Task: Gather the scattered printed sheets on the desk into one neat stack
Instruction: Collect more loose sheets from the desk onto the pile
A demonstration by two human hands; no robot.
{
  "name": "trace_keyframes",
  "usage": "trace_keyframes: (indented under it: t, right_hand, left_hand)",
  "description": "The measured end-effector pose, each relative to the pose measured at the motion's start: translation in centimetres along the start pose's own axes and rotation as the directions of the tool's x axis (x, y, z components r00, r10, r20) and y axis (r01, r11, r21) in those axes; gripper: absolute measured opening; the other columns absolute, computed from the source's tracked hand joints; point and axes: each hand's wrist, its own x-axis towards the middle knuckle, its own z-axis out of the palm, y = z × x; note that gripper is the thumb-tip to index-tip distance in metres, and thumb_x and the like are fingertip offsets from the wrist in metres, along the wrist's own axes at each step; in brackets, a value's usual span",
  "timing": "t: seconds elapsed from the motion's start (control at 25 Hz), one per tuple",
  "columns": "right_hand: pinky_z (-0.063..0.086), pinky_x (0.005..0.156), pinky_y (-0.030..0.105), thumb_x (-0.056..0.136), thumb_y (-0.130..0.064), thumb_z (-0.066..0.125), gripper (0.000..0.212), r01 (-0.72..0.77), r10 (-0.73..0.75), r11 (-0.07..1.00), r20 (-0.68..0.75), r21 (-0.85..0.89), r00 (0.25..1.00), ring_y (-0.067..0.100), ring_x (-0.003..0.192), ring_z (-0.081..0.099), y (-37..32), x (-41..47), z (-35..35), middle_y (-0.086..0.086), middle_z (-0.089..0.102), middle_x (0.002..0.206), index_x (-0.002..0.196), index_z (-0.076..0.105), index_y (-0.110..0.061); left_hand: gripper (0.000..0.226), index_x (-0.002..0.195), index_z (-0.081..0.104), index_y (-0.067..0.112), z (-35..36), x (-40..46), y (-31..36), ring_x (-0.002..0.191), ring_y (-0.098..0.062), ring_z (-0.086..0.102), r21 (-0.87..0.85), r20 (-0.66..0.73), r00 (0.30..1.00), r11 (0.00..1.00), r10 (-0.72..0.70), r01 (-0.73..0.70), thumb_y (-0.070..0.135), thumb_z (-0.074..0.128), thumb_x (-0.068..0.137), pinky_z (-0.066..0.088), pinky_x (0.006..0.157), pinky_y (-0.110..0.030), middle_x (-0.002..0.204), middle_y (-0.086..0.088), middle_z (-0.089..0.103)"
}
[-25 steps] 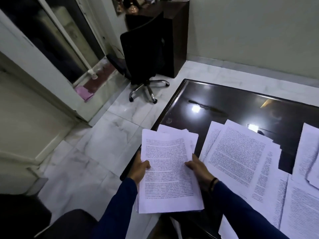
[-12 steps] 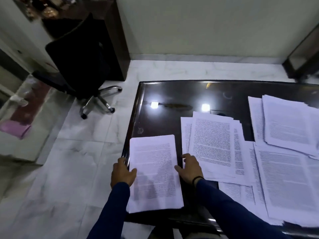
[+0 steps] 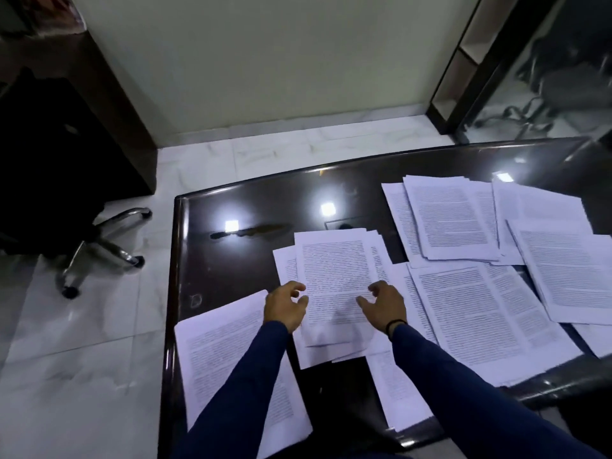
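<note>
Stack (image 3: 231, 366): squared pile laid at the near left corner of the desk (image 3: 231, 266), its left side overhanging the desk's left edge; partly covered by the left sleeve.
Next pile (image 3: 334, 276): fanned sheets near the middle of the near half, corners splayed at the far and near ends.
Other sheets: one pile (image 3: 453, 220) toward the far right, one (image 3: 480, 313) just right of the next pile and overlapping it, more (image 3: 563, 276) along the right edge, one sheet (image 3: 397, 389) at the near edge.
Left hand (image 3: 286, 306): nothing gripped; fingers loosely curled, placed at the left side of the next pile, contact not clear.
Right hand (image 3: 384, 304): nothing gripped; thumb spread out, fingers half bent over the right part of the same pile; a dark band is worn at the wrist.
Step in hand: the fanned pile is judged to be about to be gathered between both hands.
Method: both long sides are best pressed inward together, so that the splayed sheets are slid into line before any lift.
Care: the bottom sheets should be caught too, since the glossy top lets loose paper slide away.
Overlap: the pile to the right should be kept from being dragged along.
Placement: the gathered pile is best set square on the stack, and the stack pulled fully onto the desk.
Progress: early; most sheets are not yet gathered.
</note>
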Motion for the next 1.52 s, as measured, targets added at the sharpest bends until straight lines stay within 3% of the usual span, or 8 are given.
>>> trace_keyframes:
  t: [0.12,0.44,0.6,0.76,0.92,1.12,1.32,1.52]
  right_hand:
    - [0.042,0.099,0.035,0.086,-0.04,0.072,0.06,-0.087,0.087,0.996,-0.018,-0.028,0.996,0.032,0.123,0.05,0.3,2.8,-0.9,0.016,0.048,0.137,0.133,0.05,-0.011]
    - [0.039,0.107,0.033,0.086,-0.039,0.074,0.078,-0.17,0.16,0.983,0.129,0.074,0.979,0.031,0.134,0.047,-0.2,5.7,-0.2,0.012,0.048,0.147,0.147,0.039,-0.006]
    - [0.052,0.1,0.041,0.085,-0.032,0.076,0.034,-0.006,-0.094,0.894,0.201,0.448,0.975,0.023,0.105,0.07,0.5,5.0,-2.4,0.001,0.074,0.115,0.115,0.071,-0.017]
    - [0.059,0.087,0.041,0.088,-0.021,0.074,0.032,0.002,-0.289,0.778,0.355,0.628,0.889,0.026,0.1,0.073,-0.6,3.1,-3.9,0.006,0.076,0.11,0.117,0.068,-0.009]
    - [0.058,0.072,0.032,0.086,-0.031,0.076,0.03,-0.024,-0.198,0.883,0.42,0.469,0.886,0.016,0.08,0.069,-0.7,1.5,-1.4,0.003,0.075,0.096,0.107,0.068,-0.012]
    - [0.051,0.093,0.04,0.069,-0.051,0.083,0.061,0.032,-0.035,0.999,-0.065,-0.043,0.997,0.026,0.109,0.058,2.4,3.8,0.0,0.006,0.059,0.12,0.117,0.06,-0.021]
    - [0.048,0.096,0.045,0.056,-0.067,0.084,0.106,-0.088,0.086,0.987,-0.02,-0.134,0.996,0.033,0.124,0.049,0.9,3.8,0.2,0.009,0.044,0.137,0.139,0.039,-0.019]
    - [0.051,0.09,0.042,0.056,-0.059,0.088,0.104,-0.132,0.141,0.972,0.03,-0.196,0.99,0.034,0.117,0.056,0.0,4.1,1.1,0.011,0.053,0.13,0.137,0.037,-0.017]
  left_hand:
    - [0.048,0.141,0.052,0.019,2.2,2.6,0.1,0.128,-0.023,0.05,0.225,0.144,0.99,0.974,-0.003,-0.029,0.025,0.06,0.094,0.038,0.104,-0.026,0.142,-0.006,0.047]
    - [0.052,0.142,0.049,0.025,3.9,4.0,-0.6,0.121,-0.028,0.051,0.414,0.171,0.984,0.91,-0.049,-0.027,0.029,0.059,0.092,0.048,0.099,-0.036,0.139,-0.004,0.037]
    - [0.077,0.148,0.038,0.02,1.8,4.4,-0.1,0.13,-0.026,0.048,0.041,0.017,0.99,0.99,-0.137,0.136,0.043,0.074,0.084,0.044,0.107,-0.04,0.146,-0.006,0.041]
    - [0.043,0.126,0.063,0.01,-2.1,3.3,-0.1,0.096,-0.023,0.068,-0.544,0.234,0.927,0.75,-0.294,0.376,0.029,0.073,0.089,0.057,0.071,-0.033,0.124,-0.009,0.069]
    - [0.017,0.108,0.071,0.008,-6.2,-0.1,-4.4,0.085,-0.027,0.07,-0.598,0.021,0.926,0.738,-0.377,0.314,0.013,0.069,0.091,0.059,0.069,-0.035,0.106,-0.013,0.074]
    - [0.012,0.101,0.071,0.014,-11.4,-2.6,-11.3,0.096,-0.033,0.069,-0.628,-0.123,0.829,0.69,-0.546,0.361,0.014,0.073,0.089,0.056,0.089,-0.048,0.107,-0.01,0.073]
    - [0.006,0.096,0.07,0.014,-10.8,-3.0,-10.7,0.094,-0.032,0.068,-0.676,-0.14,0.818,0.658,-0.558,0.333,0.011,0.07,0.091,0.056,0.081,-0.041,0.102,-0.009,0.072]
    - [0.005,0.093,0.069,0.015,-9.8,-2.3,-10.4,0.094,-0.031,0.066,-0.661,-0.155,0.826,0.678,-0.542,0.321,0.01,0.069,0.092,0.054,0.082,-0.04,0.099,-0.007,0.07]
